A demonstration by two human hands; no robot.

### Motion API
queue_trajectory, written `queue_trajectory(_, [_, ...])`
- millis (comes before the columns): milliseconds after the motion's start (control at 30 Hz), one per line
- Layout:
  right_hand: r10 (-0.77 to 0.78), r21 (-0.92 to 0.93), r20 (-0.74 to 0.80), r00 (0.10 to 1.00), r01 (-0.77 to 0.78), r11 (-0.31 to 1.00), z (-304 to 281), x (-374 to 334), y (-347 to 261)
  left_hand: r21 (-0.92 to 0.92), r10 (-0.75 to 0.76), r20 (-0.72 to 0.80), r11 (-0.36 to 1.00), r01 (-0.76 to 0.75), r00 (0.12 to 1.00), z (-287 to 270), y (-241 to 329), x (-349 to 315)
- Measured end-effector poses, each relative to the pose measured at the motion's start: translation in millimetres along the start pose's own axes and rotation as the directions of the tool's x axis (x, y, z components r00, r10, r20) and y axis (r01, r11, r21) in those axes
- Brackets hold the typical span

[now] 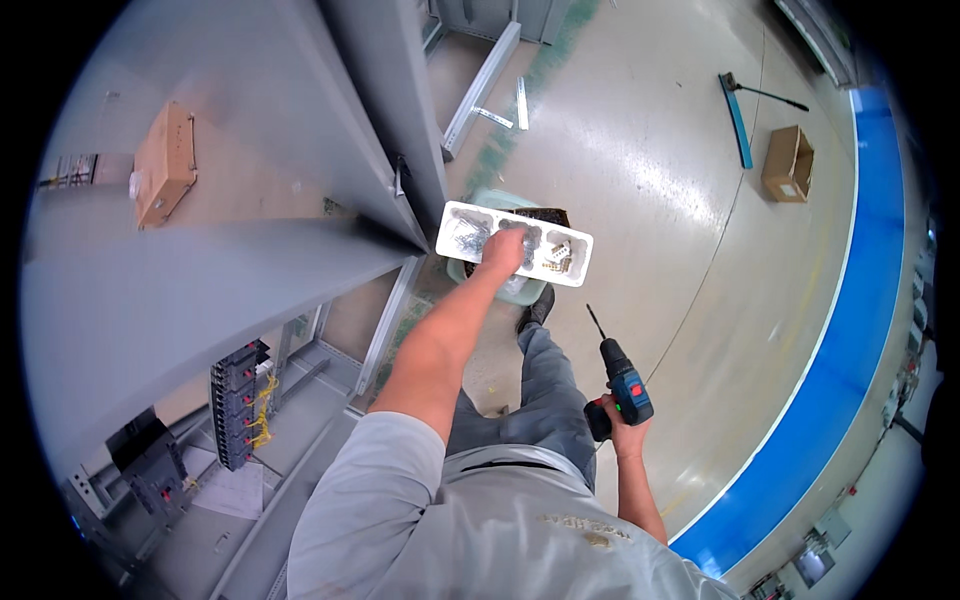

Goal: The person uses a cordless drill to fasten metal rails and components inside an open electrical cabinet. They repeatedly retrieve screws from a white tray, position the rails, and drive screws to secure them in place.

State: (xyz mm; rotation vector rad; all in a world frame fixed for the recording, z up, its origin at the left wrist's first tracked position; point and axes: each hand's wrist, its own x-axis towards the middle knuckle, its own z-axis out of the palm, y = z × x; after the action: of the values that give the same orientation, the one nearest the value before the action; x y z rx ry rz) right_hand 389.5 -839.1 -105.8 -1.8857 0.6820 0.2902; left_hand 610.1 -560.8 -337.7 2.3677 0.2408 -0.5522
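My left hand [503,250] reaches into the middle compartment of a white parts tray [492,269]. Its fingers are curled together among small dark fasteners [530,245]; what they pinch, if anything, is hidden. Small silvery hardware [467,238] lies in the tray's left compartment, and brass-coloured and pale pieces [558,258] fill part of the right one. The tray rests over a pale green tub [488,199]. Lower to the right, my right hand [628,436] is wrapped round the grip of a cordless drill [627,390], its long bit pointing up and left.
Grey cabinet panels [250,265] and a metal frame [385,325] stand close on my left. Breakers [236,405] with yellow wires sit inside. A cardboard box [788,165] and a broom [738,122] are far right; another box [167,165] shows at left. A blue floor strip [810,400] curves along the right.
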Motion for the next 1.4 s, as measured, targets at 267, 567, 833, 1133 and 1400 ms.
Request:
queue_trajectory(267, [-0.044, -0.028, 0.058, 0.997, 0.046, 0.999, 11, -16, -10, -0.149, -0.045, -0.053, 0.988, 0.037, 0.998, -12, -4, -18])
queue_trajectory(567, [-0.111, -0.03, 0.067, 0.992, 0.113, 0.993, 13, -10, -14, -0.403, -0.115, 0.097, 0.904, 0.144, 0.989, -4, -11, 0])
queue_trajectory(833, [-0.088, -0.039, 0.083, 0.993, 0.091, 0.995, 6, 3, -1, -0.521, -0.006, 0.03, 0.853, 0.02, 1.0, 39, -39, 10])
queue_trajectory(1133, [-0.094, -0.06, 0.115, 0.989, 0.102, 0.993, 5, 2, -4, -0.541, 0.169, 0.011, 0.83, -0.136, 0.986, 44, -53, 12])
queue_trajectory(1400, [-0.118, 0.02, 0.312, 0.943, 0.118, 0.993, 16, -20, -57, -0.937, 0.038, 0.344, -0.051, 0.346, 0.938, -79, 1, -115])
